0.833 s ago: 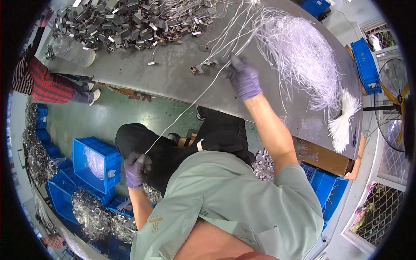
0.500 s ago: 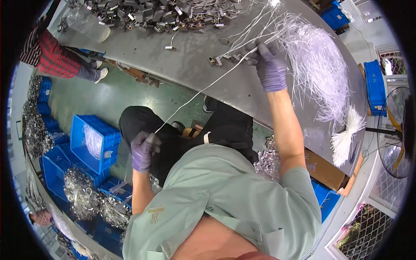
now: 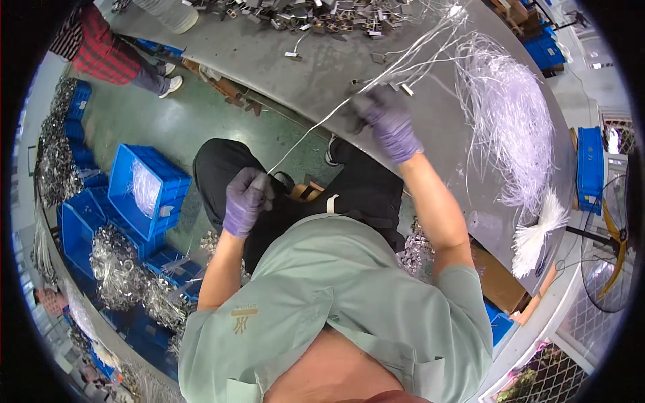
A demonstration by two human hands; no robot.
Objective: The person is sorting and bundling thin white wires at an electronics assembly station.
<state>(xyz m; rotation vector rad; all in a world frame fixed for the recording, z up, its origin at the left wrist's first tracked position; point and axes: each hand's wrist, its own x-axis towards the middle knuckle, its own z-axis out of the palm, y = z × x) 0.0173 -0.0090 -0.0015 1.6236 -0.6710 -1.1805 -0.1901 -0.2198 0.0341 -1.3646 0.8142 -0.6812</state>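
Observation:
A thin white cord (image 3: 304, 136) stretches slantwise from my left hand up toward the table. My left hand (image 3: 247, 201), in a grey-and-purple glove, is closed on its lower end above my left thigh. My right hand (image 3: 386, 124), gloved alike and slightly blurred, has its fingers curled at the cord by the table edge. Past my right hand, several white cords (image 3: 426, 48) run up to the far side of the table. A small metal piece (image 3: 406, 88) lies just beyond my right hand. The fingertips of my right hand are partly smeared.
Small grey metal pieces (image 3: 322, 17) are heaped at the table's (image 3: 269, 60) far side. A bundle of clear strands (image 3: 504, 114) lies on the right, a white bundle (image 3: 537, 235) below it. Blue crates (image 3: 151, 191) stand on the floor at left. Another person (image 3: 107, 54) stands far left.
My right hand has come down and left along the cord, toward the table's near edge. My left hand has shifted a little up and right, still holding the cord's end. The view has shifted slightly.

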